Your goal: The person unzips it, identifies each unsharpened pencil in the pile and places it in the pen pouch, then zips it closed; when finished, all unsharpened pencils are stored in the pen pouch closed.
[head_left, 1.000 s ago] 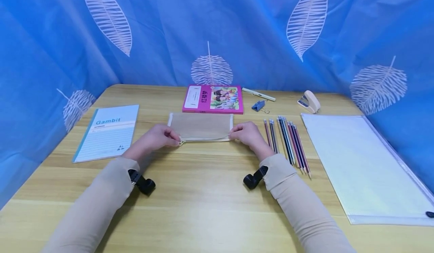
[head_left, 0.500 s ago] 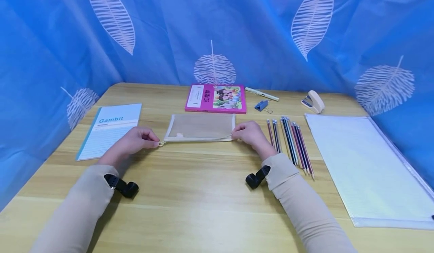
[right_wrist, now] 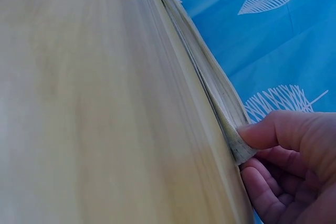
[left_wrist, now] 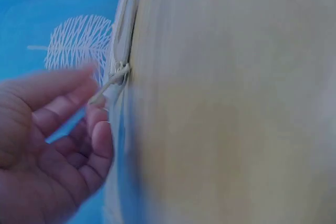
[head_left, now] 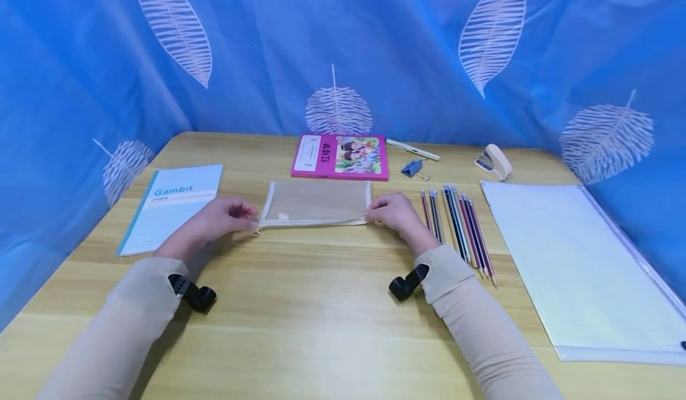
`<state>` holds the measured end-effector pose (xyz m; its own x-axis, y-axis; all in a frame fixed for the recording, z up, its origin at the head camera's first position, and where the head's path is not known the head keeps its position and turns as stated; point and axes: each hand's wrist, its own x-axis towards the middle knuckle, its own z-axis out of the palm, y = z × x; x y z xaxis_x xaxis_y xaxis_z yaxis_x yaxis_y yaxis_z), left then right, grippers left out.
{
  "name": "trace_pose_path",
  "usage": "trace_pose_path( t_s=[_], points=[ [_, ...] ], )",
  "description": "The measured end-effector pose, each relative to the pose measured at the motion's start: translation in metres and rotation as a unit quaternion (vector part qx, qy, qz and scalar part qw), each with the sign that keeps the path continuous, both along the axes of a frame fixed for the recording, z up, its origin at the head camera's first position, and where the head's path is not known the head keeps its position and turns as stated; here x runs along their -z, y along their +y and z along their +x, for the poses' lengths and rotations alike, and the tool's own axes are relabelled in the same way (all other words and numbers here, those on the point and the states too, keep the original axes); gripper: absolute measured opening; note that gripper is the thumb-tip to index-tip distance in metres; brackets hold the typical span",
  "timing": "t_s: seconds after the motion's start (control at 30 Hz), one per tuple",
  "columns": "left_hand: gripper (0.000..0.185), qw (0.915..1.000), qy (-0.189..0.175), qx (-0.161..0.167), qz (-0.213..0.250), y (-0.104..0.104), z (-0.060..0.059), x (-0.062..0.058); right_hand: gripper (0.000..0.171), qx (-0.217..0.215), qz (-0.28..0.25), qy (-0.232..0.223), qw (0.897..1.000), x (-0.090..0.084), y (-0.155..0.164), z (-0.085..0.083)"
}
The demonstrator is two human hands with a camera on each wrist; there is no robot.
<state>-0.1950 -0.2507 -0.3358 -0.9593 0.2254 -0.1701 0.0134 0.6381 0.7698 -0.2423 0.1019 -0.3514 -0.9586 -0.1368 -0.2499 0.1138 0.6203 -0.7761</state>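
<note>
A beige mesh zip pouch lies flat on the wooden table between my hands. My left hand is at its left end, by the zipper pull. In the left wrist view the zipper pull lies against a fingertip of my left hand, whose thumb is lifted a little off it and fingers loosely curled. My right hand pinches the pouch's right end. In the right wrist view my right hand has the thumb on top of the pouch corner and the fingers beneath.
A Gambit notebook lies at the left and a pink book behind the pouch. To the right are a pen, a blue binder clip, a stapler, several pencils and a clear file folder. Blue curtain surrounds the table.
My left hand drew the zipper pull to the left along the pouch's near edge, then loosened its pinch. My right hand stayed on the right end.
</note>
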Motion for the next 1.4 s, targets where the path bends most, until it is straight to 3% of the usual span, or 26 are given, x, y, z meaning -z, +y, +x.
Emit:
trace_pose_path(
  t_s=[0.13, 0.23, 0.43, 0.5, 0.6, 0.7, 0.8, 1.03, 1.17, 1.4],
  points=[
    [0.050, 0.9992, 0.026, 0.026, 0.014, 0.014, -0.007, -0.010, 0.017, 0.000, -0.003, -0.007, 1.000, 0.001, 0.002, 0.001],
    [0.060, 0.9961, 0.037, 0.076, -0.023, 0.028, -0.017, -0.016, 0.017, 0.001, -0.004, -0.011, 1.000, 0.000, 0.004, 0.002],
    [0.070, 0.9711, 0.037, 0.195, -0.132, 0.051, -0.036, -0.011, 0.016, 0.002, -0.009, -0.008, 1.000, -0.001, 0.006, 0.003],
    [0.071, 0.9644, 0.032, 0.217, -0.147, 0.054, -0.040, -0.008, 0.016, 0.002, -0.013, -0.007, 1.000, 0.000, 0.007, 0.003],
    [0.068, 0.9611, 0.025, 0.228, -0.154, 0.056, -0.043, -0.004, 0.015, -0.003, -0.015, -0.003, 1.000, 0.000, 0.008, 0.004],
    [0.059, 0.9618, 0.024, 0.231, -0.146, 0.054, -0.045, -0.001, 0.015, -0.005, -0.015, -0.004, 1.000, 0.000, 0.008, 0.005],
    [0.049, 0.9676, 0.017, 0.221, -0.121, 0.051, -0.046, 0.002, 0.015, -0.005, -0.016, -0.005, 1.000, 0.000, 0.009, 0.007],
    [0.044, 0.9866, -0.031, 0.152, -0.052, 0.044, -0.054, 0.003, 0.024, -0.049, -0.006, 0.010, 0.999, -0.005, 0.019, 0.008],
    [0.040, 0.9925, -0.039, 0.113, -0.027, 0.046, -0.055, 0.003, 0.030, -0.082, -0.010, 0.039, 0.996, -0.019, 0.042, 0.012],
    [0.037, 0.9972, -0.038, 0.062, -0.013, 0.049, -0.056, 0.004, 0.040, -0.082, -0.067, 0.041, 0.993, -0.039, 0.111, 0.024]
  ],
)
